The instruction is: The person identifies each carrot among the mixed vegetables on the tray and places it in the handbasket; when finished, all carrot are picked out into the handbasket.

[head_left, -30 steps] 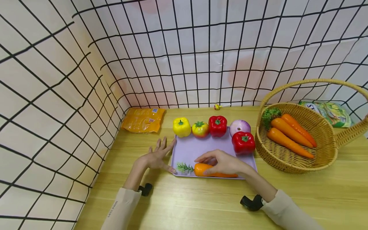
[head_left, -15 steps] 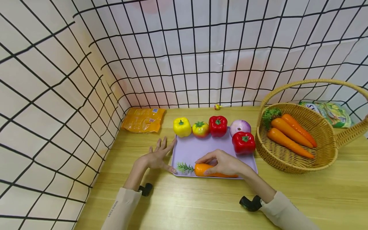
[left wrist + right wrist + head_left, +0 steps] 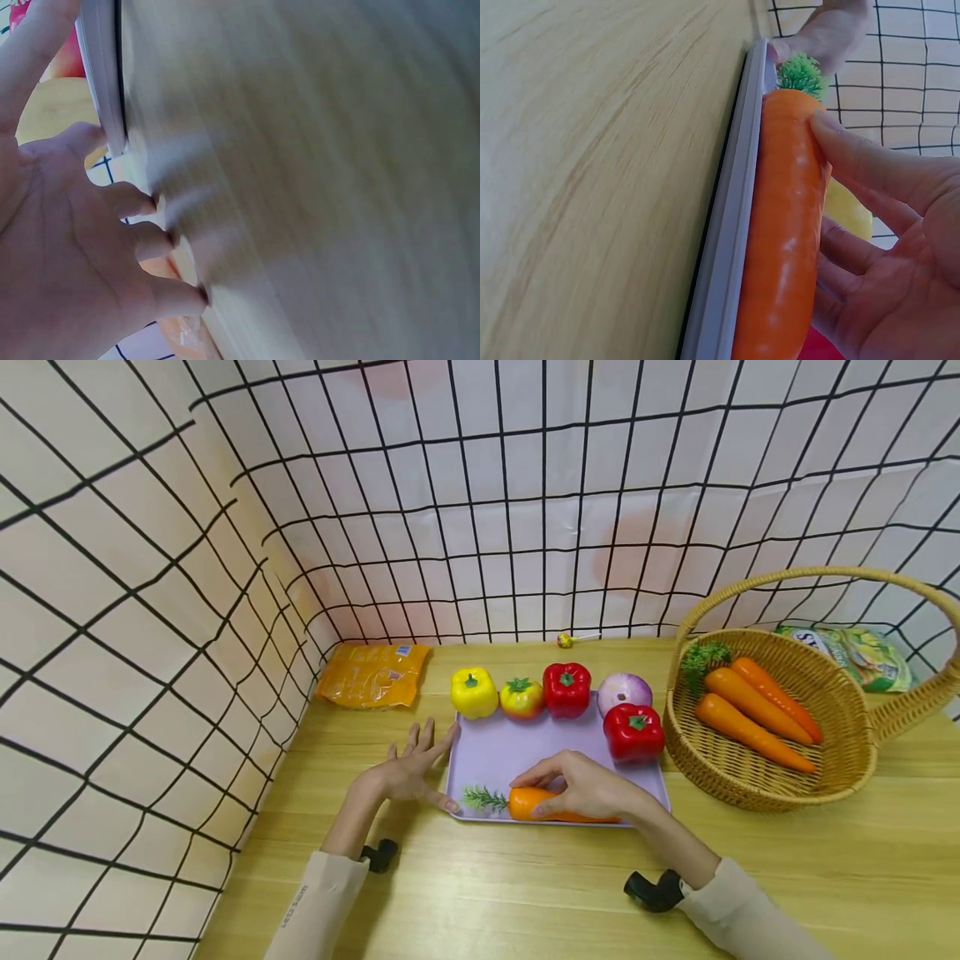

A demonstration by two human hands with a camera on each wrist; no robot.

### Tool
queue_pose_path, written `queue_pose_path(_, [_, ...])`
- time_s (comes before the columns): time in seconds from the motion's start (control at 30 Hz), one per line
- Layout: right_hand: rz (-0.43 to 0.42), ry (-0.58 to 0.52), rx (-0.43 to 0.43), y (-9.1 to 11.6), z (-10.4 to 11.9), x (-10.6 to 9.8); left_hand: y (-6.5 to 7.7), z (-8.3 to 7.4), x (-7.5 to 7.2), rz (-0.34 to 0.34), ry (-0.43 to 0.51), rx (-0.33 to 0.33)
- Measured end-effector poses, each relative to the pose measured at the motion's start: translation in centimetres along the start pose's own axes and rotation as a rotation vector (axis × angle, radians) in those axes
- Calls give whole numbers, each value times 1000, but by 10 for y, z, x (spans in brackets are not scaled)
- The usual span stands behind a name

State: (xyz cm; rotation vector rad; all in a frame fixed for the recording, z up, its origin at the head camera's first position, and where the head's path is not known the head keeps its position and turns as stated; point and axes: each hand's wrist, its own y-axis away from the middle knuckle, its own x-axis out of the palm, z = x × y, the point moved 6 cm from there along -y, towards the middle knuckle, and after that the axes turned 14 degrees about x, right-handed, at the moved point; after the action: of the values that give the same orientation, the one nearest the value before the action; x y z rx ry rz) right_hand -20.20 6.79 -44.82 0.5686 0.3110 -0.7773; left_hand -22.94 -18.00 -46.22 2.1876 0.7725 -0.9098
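Observation:
In the head view, my right hand (image 3: 588, 785) holds an orange carrot (image 3: 527, 803) lying along the near edge of a lilac tray (image 3: 517, 747). Its leafy green top points left. The right wrist view shows my thumb against the carrot (image 3: 784, 225) near its top, with the other fingers on the far side, partly hidden. My left hand (image 3: 405, 774) lies at the tray's left edge, fingers spread; its thumb and index finger touch the rim. In the left wrist view, the other fingertips of the left hand (image 3: 75, 247) rest on the wooden table.
Along the tray's far side sit a yellow pepper (image 3: 474, 692), a tomato (image 3: 522, 698), a red pepper (image 3: 567, 690) and an onion (image 3: 626, 692). Another red pepper (image 3: 633, 733) is at the right. A wicker basket (image 3: 690, 768) holds three carrots. An orange packet (image 3: 372, 675) and a lollipop (image 3: 566, 641) lie behind.

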Motion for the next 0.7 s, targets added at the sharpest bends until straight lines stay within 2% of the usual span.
queue_pose_path(0.4, [-19, 30, 1, 19, -9, -15, -1, -1, 0, -7, -3, 2])
queue_pose_path(0.7, [-76, 69, -20, 46, -5, -36, -1, 0, 0, -8, -9, -3])
